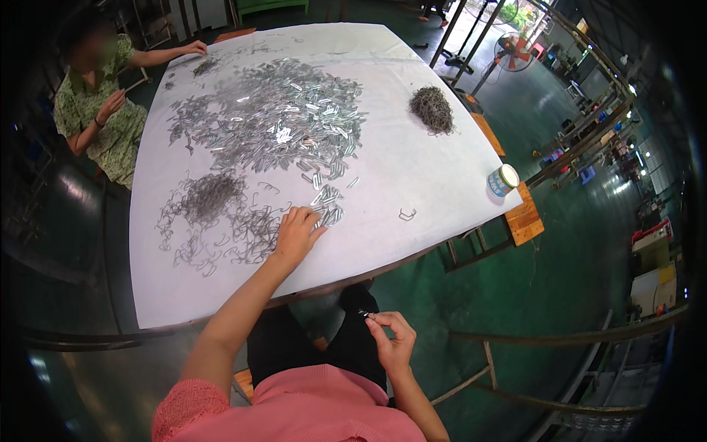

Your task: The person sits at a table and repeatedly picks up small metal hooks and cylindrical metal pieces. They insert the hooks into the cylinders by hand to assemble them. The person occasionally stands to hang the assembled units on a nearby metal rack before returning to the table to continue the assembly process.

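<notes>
My left hand rests on the white table near its front edge, palm down, thumb and fingers apart. Its fingertips touch a small cluster of shiny flat metal clips, and bent wire hooks lie just left of it. Over my lap, below the table edge, my right hand pinches a small shiny metal piece between thumb and fingertips; its exact shape is too small to make out. A large heap of the metal clips spreads across the middle of the table.
A dark tangle of wire hooks sits at the far right of the table, with a tin can near the right corner. One loose wire hook lies right of my left hand. A co-worker works at the left side.
</notes>
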`<state>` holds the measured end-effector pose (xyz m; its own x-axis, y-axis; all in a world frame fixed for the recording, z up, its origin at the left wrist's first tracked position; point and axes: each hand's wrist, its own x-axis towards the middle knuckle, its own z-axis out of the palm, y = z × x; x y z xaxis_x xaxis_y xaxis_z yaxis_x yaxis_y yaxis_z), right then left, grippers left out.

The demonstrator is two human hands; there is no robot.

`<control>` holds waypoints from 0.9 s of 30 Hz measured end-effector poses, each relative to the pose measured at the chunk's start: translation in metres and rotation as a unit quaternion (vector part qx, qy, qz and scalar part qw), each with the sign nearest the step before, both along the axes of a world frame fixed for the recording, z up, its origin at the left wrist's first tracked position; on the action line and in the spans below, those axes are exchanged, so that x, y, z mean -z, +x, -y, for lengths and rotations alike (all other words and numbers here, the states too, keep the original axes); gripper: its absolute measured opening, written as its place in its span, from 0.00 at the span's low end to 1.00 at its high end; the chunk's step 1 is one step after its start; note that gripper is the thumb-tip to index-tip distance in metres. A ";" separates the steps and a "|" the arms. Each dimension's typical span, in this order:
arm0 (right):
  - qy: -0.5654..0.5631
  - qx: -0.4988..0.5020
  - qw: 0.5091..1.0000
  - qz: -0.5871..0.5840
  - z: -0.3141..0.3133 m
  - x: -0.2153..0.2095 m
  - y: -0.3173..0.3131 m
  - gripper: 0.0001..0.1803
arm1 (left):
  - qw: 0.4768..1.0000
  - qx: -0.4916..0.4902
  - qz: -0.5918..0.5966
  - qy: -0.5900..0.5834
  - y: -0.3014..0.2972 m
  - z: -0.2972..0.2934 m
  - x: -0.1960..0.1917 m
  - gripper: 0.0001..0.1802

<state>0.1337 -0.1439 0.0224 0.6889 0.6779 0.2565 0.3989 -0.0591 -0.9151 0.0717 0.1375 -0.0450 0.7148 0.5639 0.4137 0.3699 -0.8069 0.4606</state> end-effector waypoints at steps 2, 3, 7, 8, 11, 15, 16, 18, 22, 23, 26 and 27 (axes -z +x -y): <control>0.009 -0.010 1.000 -0.001 -0.003 0.001 -0.002 0.04 | 0.999 0.010 0.010 0.041 -0.002 -0.011 0.014 0.12; 0.011 -0.013 1.000 -0.001 -0.003 0.000 -0.003 0.04 | 0.998 0.015 -0.002 0.060 0.000 -0.017 0.017 0.11; 0.015 -0.017 1.000 0.012 -0.008 -0.005 -0.007 0.04 | 0.994 0.001 -0.003 0.114 0.002 -0.016 0.018 0.10; 0.014 -0.015 1.000 0.012 -0.009 -0.006 -0.007 0.04 | 0.993 -0.004 -0.011 0.116 0.002 -0.013 0.015 0.11; 0.021 -0.019 1.000 0.010 -0.012 -0.004 -0.011 0.04 | 0.991 -0.009 -0.035 0.128 -0.007 -0.007 0.013 0.15; 0.019 -0.036 0.999 0.027 -0.014 -0.003 -0.016 0.04 | 0.989 0.016 -0.050 0.138 -0.010 -0.010 0.012 0.20; 0.019 -0.039 0.999 0.025 -0.015 -0.003 -0.017 0.04 | 0.989 0.022 -0.059 0.135 -0.010 -0.012 0.011 0.21; 0.018 -0.045 0.999 0.021 -0.016 -0.002 -0.019 0.04 | 0.985 0.013 -0.091 0.143 -0.008 -0.017 0.012 0.20; 0.029 -0.054 0.998 0.029 -0.017 -0.004 -0.022 0.04 | 0.987 0.005 -0.088 0.134 -0.007 -0.017 0.004 0.12; 0.031 -0.056 0.997 0.036 -0.018 -0.004 -0.022 0.04 | 0.989 -0.002 -0.081 0.125 -0.007 -0.019 0.004 0.12; 0.025 -0.060 0.997 0.039 -0.019 -0.005 -0.025 0.04 | 0.992 -0.019 -0.073 0.097 -0.014 -0.021 0.007 0.11; 0.021 -0.062 0.997 0.037 -0.019 -0.005 -0.026 0.04 | 0.993 -0.023 -0.074 0.088 -0.015 -0.020 0.004 0.11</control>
<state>0.1081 -0.1245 0.0273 0.5779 0.7448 0.3338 0.4679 0.0328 -0.8832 0.0566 0.1577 -0.0487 0.7505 0.5251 0.4012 0.4610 -0.8510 0.2516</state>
